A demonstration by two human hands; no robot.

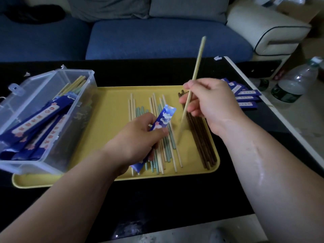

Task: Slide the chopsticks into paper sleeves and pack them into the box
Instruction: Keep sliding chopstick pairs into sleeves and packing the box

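Note:
My left hand [133,139] grips a blue paper sleeve [164,118] over the middle of the yellow tray [108,109], its open end pointing up and right. My right hand [208,104] pinches a pale wooden chopstick [197,71], held steeply tilted, its lower tip blurred just right of the sleeve. Loose chopsticks lie on the tray: pale and green ones [166,151] in the middle, dark brown ones [201,142] on the right. A clear plastic box [43,95] at the left holds several sleeved chopsticks [38,125].
A stack of empty blue sleeves [245,95] lies on the black table right of the tray. Plastic bottles [294,83] stand beyond the table's right edge. A blue sofa [157,37] runs behind the table.

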